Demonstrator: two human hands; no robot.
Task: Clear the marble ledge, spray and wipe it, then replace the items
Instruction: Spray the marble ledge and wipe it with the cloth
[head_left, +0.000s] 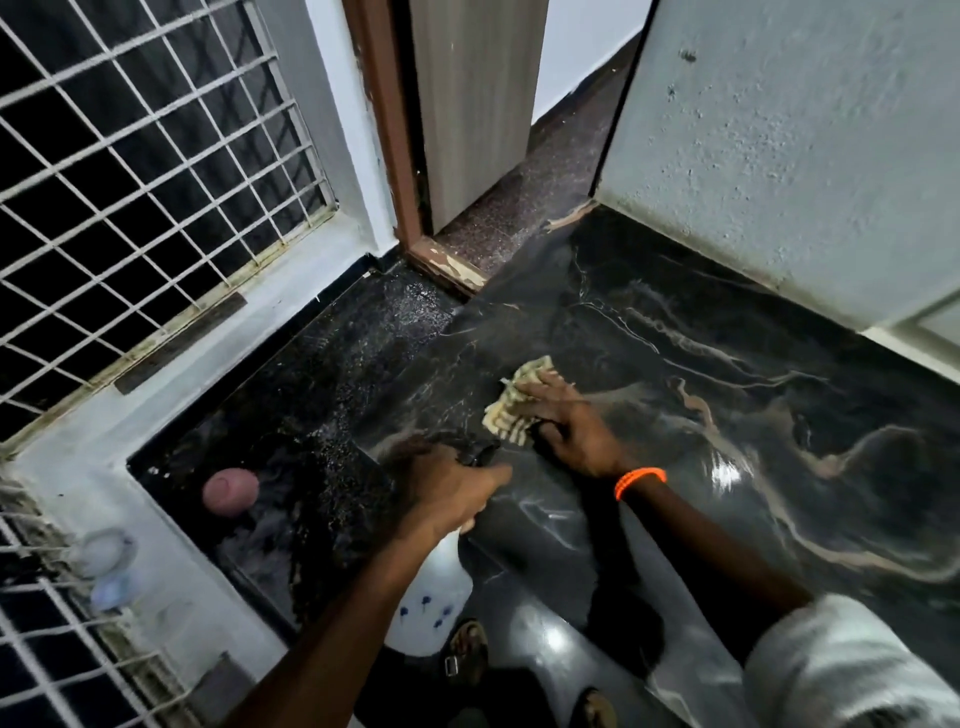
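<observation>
The glossy black veined marble ledge (701, 364) gleamed; your right hand (566, 421) pressed a crumpled beige cloth (511, 410) flat-fingered on it, your left hand (447, 483) gripped a white spray bottle (441, 587) beside.

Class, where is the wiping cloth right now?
In the head view, the cloth lies mid-frame on the black marble ledge, under the right hand, just beyond the left hand.

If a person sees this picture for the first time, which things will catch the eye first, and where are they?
First the two hands at the centre: the right hand presses a pale striped cloth flat on the black marble ledge, with an orange wristband behind it. Just nearer, the left hand grips a white spray bottle with a black nozzle. Far left, a pink rounded object lies on the dark floor below the white window grille.
</observation>
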